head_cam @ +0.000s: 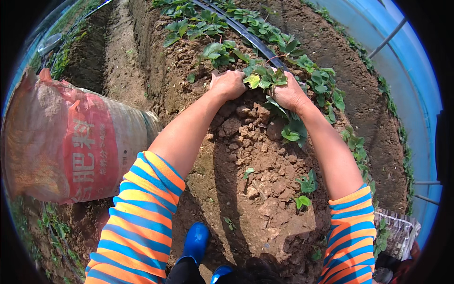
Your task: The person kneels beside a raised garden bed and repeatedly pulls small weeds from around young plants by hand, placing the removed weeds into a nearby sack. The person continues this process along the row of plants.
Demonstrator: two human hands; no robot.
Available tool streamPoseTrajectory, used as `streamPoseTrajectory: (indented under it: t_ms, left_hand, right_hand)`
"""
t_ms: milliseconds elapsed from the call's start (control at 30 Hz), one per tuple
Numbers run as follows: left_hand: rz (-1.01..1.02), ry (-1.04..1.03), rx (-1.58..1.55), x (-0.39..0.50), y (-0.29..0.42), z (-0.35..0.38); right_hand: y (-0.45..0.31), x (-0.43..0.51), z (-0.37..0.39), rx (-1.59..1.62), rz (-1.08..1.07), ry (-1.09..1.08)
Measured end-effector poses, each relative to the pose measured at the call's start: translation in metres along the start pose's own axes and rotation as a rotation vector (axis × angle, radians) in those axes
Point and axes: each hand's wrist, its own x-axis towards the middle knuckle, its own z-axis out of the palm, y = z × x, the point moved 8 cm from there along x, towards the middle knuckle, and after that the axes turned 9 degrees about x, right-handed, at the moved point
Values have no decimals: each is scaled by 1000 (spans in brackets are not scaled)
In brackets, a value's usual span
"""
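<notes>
My left hand (228,84) rests knuckles up on the loose soil of a raised bed, its fingertips hidden beside a strawberry plant. Across that plant (264,76), which has one yellowing leaf, my right hand (289,92) is curled around its leaves and stems. Some leaves hang below the palm. A black drip hose (244,30) runs along the bed and passes behind my right hand. Crumbled brown soil (248,122) lies just below both hands.
At left stands a large woven fertilizer sack (131,131) with a red printed panel. Blue boots (197,241) are by the bed's side. More strawberry plants (321,81) line the bed. Blue plastic sheeting (422,106) with metal poles closes the right side. A plastic-wrapped bundle (397,230) sits lower right.
</notes>
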Motion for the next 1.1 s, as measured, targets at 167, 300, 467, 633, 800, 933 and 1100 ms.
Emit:
streamPoseTrajectory:
  t_ms: [167,300,467,633,800,933,1100]
  left_hand:
    - [-40,-25,-112,0,-1,6]
    - [-2,-24,-80,1,0,5]
    - [-62,-2,-100,1,-1,5]
    - [-66,76,-95,4,-3,10]
    - [-45,88,-29,14,-5,18]
    - [-67,58,-228,15,-8,16]
    - [-79,-61,-246,10,-13,15]
  right_hand:
    - [-17,-20,27,-784,-407,-54]
    - [-39,-54,36,-1077,-605,205]
    - [-17,-34,28,-949,-200,25]
    - [-23,-31,28,-835,-59,-172]
    - [-26,-54,-4,-662,-48,-172]
    - [-23,-42,7,-496,-289,-292]
    - [-15,-18,32,-582,-459,-307]
